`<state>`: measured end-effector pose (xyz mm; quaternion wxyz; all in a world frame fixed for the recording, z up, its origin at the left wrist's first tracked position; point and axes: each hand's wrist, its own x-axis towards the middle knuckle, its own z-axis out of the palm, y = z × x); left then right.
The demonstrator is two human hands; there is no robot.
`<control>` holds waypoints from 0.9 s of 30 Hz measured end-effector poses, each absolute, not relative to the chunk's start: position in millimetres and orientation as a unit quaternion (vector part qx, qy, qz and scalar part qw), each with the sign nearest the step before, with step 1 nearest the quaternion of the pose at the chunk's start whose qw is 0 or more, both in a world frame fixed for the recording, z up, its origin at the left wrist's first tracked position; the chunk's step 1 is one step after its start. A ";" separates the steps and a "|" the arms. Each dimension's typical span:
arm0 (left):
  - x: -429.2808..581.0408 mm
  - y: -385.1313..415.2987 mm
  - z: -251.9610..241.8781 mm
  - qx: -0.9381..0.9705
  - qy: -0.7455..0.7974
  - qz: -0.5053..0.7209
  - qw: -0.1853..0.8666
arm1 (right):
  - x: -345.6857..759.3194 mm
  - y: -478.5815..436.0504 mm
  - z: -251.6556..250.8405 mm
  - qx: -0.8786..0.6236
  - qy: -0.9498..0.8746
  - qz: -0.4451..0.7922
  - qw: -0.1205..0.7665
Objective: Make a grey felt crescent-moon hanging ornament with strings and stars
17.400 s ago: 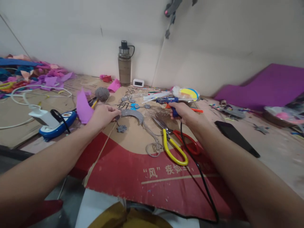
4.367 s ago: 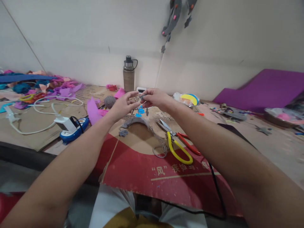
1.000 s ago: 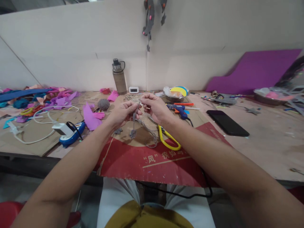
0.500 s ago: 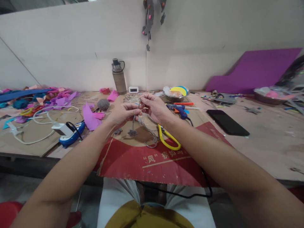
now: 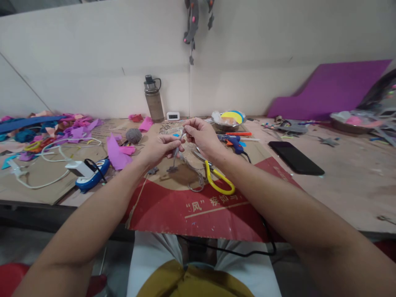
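My left hand [image 5: 163, 149] pinches a length of grey yarn [image 5: 175, 153] above the red and brown cardboard [image 5: 216, 225]. Close beside it, my right hand [image 5: 201, 135] is closed in a pinch on the upper part of the same yarn. A small grey star-shaped piece [image 5: 172, 169] hangs at the lower end, and another grey piece [image 5: 152, 170] lies to its left. Loose grey yarn [image 5: 198, 181] trails in loops onto the cardboard below. Yellow-handled scissors [image 5: 219, 181] lie under my right wrist, their blades partly hidden.
A grey yarn ball [image 5: 133, 135], a bottle [image 5: 154, 99] and a small digital clock [image 5: 173, 116] are behind my hands. A blue glue gun [image 5: 235, 144] and a phone [image 5: 296, 158] lie to the right. A power strip [image 5: 93, 175], cables and felt scraps [image 5: 117, 152] are left.
The hanging star piece has swung or dropped slightly and looks flatter. My right hand has shifted a little up; both hands keep pinching the yarn.
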<state>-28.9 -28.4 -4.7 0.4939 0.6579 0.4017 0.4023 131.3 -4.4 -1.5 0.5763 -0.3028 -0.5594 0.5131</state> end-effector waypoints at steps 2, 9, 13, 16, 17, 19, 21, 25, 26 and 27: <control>-29.9 -28.6 -5.1 0.653 0.394 0.399 0.510 | 132.4 -4.4 -1.5 -0.308 -0.549 0.525 0.573; -33.3 -30.3 -4.2 0.618 0.402 0.364 0.570 | 137.5 -8.5 0.4 -0.309 -0.557 0.566 0.523; -32.3 -28.5 -4.8 0.601 0.380 0.386 0.587 | 136.5 -7.9 0.3 -0.304 -0.559 0.567 0.523; -32.8 -28.2 -2.5 0.593 0.378 0.390 0.594 | 135.3 -6.2 -0.3 -0.304 -0.569 0.559 0.522; -33.6 -28.6 -0.5 0.588 0.382 0.393 0.595 | 134.9 -5.7 -0.5 -0.305 -0.575 0.553 0.520; -36.3 -30.2 5.6 0.575 0.393 0.403 0.593 | 133.9 -5.0 -0.5 -0.307 -0.585 0.543 0.519; -40.6 -32.4 13.4 0.566 0.404 0.420 0.583 | 132.0 -5.0 -0.1 -0.306 -0.590 0.535 0.521; -51.4 -36.4 23.9 0.558 0.435 0.428 0.562 | 126.1 -7.4 1.0 -0.306 -0.588 0.543 0.515; -53.8 -37.2 23.7 0.558 0.447 0.418 0.561 | 124.8 -8.3 0.9 -0.309 -0.586 0.549 0.509; -55.8 -37.9 22.1 0.556 0.459 0.405 0.562 | 123.7 -9.2 0.3 -0.314 -0.585 0.553 0.503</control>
